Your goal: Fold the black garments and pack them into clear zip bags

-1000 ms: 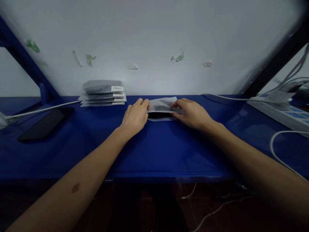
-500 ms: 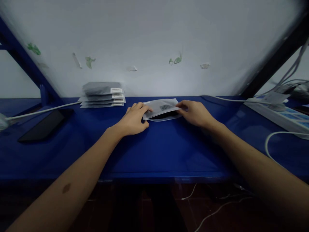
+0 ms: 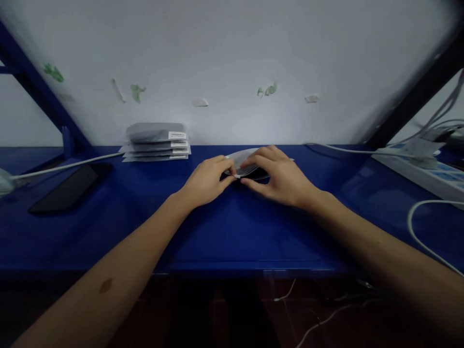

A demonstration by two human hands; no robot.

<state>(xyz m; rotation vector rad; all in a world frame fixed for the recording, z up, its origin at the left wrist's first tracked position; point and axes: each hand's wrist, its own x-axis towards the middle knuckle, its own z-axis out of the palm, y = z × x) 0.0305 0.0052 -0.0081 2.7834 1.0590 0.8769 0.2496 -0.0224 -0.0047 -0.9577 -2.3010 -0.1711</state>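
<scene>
A translucent frosted zip bag (image 3: pixel 237 157) lies at the back middle of the blue table, its mouth facing me and gaping, with something dark inside. My left hand (image 3: pixel 208 181) pinches the bag's left front corner between thumb and fingers, beside a small white slider (image 3: pixel 237 176). Over the bag's front edge is my right hand (image 3: pixel 279 176), thumb and fingers apart, fingertips close to the slider. It covers much of the bag's right part and its printed label.
Left of the bag, several filled grey bags (image 3: pixel 155 140) with white labels are stacked against the wall. A black phone-like slab (image 3: pixel 70 188) lies at the left. White cables (image 3: pixel 337 150) and a white-and-blue box (image 3: pixel 416 171) are on the right.
My right hand has let go of the bag's right side and moved left to the slider corner. My left hand has closed into a pinch on that corner.
</scene>
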